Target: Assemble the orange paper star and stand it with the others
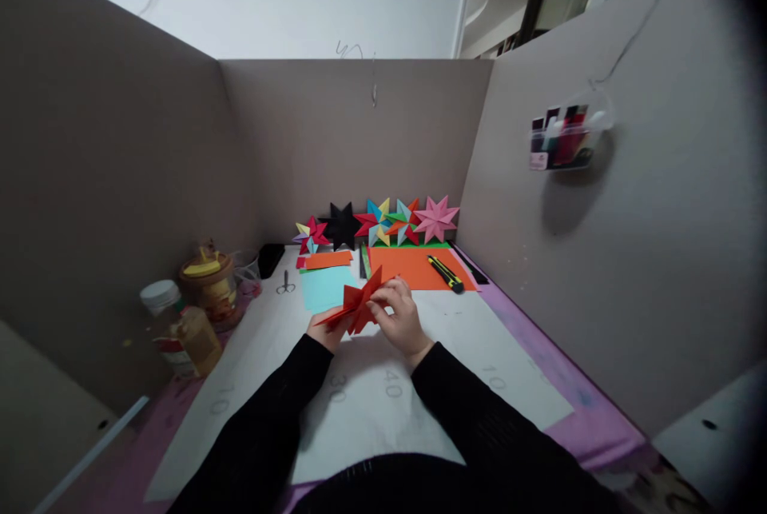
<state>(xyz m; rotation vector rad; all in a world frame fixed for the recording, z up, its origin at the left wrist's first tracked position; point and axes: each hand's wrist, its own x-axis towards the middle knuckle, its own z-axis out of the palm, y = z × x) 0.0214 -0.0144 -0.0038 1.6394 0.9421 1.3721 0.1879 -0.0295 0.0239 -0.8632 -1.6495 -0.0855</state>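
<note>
Just above the white paper sheet (383, 418), a red-orange folded paper star (359, 304) is held between both hands. My left hand (327, 330) grips it from the left and below, its fingers partly hidden behind the folds. My right hand (399, 318) pinches a point on the star's right side with thumb and fingers. The star is tilted, with several points sticking up and out. Behind it lie a light blue paper sheet (327, 288) and orange paper (399, 268), on which rests a yellow-black utility knife (446, 273).
Several finished paper stars (436, 218) lean along the back wall. Small scissors (286, 284) and a dark phone-like object (272, 260) lie at the left. A glue-like bottle (185, 334) and a yellow-lidded jar (209, 282) stand at the left edge. A clear holder (566, 142) hangs on the right wall.
</note>
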